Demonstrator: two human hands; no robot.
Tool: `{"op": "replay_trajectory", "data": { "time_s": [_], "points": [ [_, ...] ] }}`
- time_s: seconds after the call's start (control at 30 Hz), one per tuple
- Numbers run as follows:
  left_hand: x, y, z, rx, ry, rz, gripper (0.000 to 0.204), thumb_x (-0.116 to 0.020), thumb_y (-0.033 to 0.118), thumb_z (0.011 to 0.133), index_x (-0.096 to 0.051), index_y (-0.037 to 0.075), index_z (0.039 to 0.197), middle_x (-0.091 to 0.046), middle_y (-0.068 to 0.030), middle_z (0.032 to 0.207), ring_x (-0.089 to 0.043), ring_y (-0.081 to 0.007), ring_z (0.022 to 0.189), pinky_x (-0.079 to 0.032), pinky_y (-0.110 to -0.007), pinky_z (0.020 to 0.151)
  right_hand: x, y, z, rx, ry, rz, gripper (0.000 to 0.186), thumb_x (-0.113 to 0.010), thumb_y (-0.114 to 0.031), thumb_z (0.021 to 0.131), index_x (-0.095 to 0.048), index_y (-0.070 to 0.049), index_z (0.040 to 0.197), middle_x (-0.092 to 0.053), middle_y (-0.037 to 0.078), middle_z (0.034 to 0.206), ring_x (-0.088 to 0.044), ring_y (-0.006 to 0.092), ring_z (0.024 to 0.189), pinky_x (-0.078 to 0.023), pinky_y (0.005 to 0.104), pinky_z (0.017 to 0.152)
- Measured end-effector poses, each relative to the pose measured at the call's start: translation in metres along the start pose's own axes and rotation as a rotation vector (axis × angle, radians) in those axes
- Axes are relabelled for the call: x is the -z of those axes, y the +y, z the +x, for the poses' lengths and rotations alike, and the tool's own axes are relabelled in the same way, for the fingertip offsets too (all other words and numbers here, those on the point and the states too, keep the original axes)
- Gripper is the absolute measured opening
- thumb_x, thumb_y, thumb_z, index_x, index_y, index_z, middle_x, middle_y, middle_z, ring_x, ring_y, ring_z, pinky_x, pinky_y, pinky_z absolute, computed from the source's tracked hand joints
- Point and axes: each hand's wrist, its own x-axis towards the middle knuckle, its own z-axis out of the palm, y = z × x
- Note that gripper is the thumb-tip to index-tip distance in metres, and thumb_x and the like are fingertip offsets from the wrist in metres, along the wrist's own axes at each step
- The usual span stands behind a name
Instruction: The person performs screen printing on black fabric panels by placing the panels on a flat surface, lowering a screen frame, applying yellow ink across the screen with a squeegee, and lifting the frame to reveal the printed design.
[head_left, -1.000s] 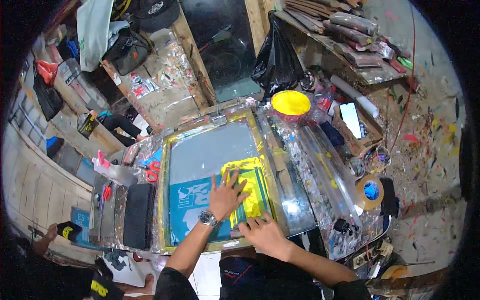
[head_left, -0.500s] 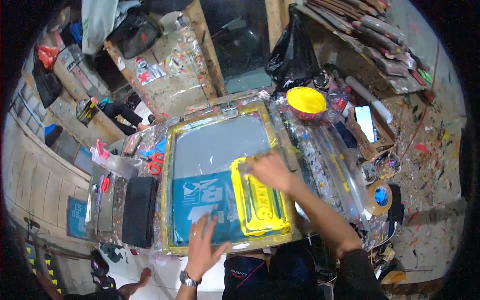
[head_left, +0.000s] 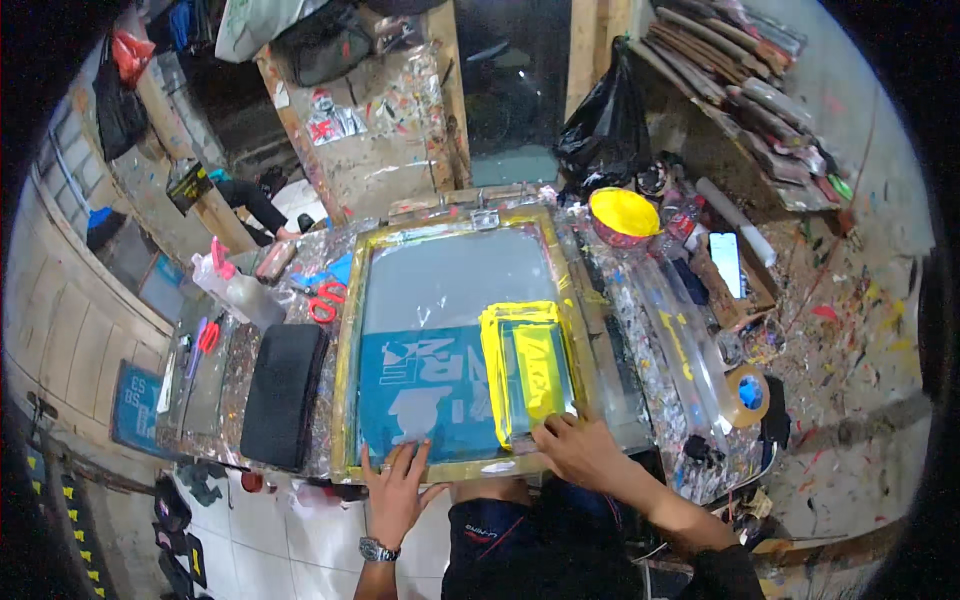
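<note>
A screen-printing frame (head_left: 352, 330) with yellow-stained edges lies on the bench before me, its mesh grey at the far part and blue-green with pale lettering at the near part. Wet yellow ink (head_left: 497, 350) outlines a rectangle on the right side, around a yellow lettered strip. My right hand (head_left: 585, 452) is closed around a small squeegee at the near end of that ink; the fingers hide most of the tool. Spread over the near left edge of the frame, my left hand (head_left: 398, 488) rests with fingers apart, holding nothing.
A bowl of yellow ink (head_left: 625, 215) stands beyond the frame's right corner. Further right are a phone (head_left: 727, 265) in a box and a tape roll (head_left: 748, 390). On the left lie a black pad (head_left: 285, 395), red-handled scissors (head_left: 325, 302) and a bottle (head_left: 240, 290).
My right hand has drawn from the far end of the yellow rectangle toward me, and the inked strip looks different. My left hand has come down onto the frame's near edge. The view has shifted.
</note>
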Motion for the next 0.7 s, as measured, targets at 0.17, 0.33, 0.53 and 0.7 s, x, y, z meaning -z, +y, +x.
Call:
{"op": "replay_trajectory", "data": {
  "time_s": [0.17, 0.33, 0.53, 0.7],
  "points": [
    [-0.037, -0.011, -0.017, -0.153, 0.288, 0.195, 0.065, -0.076, 0.053, 0.075, -0.059, 0.019, 0.127, -0.061, -0.006, 0.129, -0.057, -0.0244, 0.118, -0.021, -0.077, 0.105, 0.0, -0.021, -0.012, -0.202, 0.207, -0.066, 0.035, -0.071, -0.038, 0.084, -0.062, -0.011, 0.105, -0.056, 0.007, 0.099, -0.059, 0.0255, 0.103, -0.029, 0.0629, 0.105],
    [-0.032, -0.028, -0.019, -0.168, 0.674, 0.23, 0.055, -0.07, 0.058, 0.083, -0.059, 0.024, 0.124, -0.05, -0.0084, 0.142, -0.047, -0.031, 0.134, -0.016, -0.078, 0.109, 0.026, -0.042, -0.009, -0.228, 0.474, -0.01, 0.043, -0.074, -0.05, 0.078, -0.066, -0.011, 0.094, -0.054, 0.005, 0.09, -0.056, 0.022, 0.09, -0.031, 0.0579, 0.101],
    [0.092, 0.011, 0.08, 0.132, 0.955, 0.306, 0.046, -0.068, 0.041, 0.092, -0.064, 0.015, 0.13, -0.042, -0.0191, 0.144, -0.039, -0.0378, 0.136, -0.025, -0.059, 0.114, 0.15, 0.008, 0.085, -0.066, 0.827, -0.229, 0.043, -0.069, -0.054, 0.08, -0.063, -0.012, 0.084, -0.057, 0.006, 0.081, -0.059, 0.0236, 0.082, -0.044, 0.0493, 0.086],
    [0.071, 0.061, 0.122, 0.166, 0.831, -0.021, 0.027, -0.067, 0.007, 0.087, -0.065, 0.001, 0.114, -0.046, -0.0274, 0.136, -0.044, -0.0442, 0.128, -0.037, -0.051, 0.104, 0.235, 0.058, 0.142, -0.102, 0.772, -0.186, 0.046, -0.064, -0.051, 0.083, -0.07, -0.006, 0.081, -0.07, 0.013, 0.072, -0.07, 0.0293, 0.072, -0.052, 0.042, 0.074]
  ]
}}
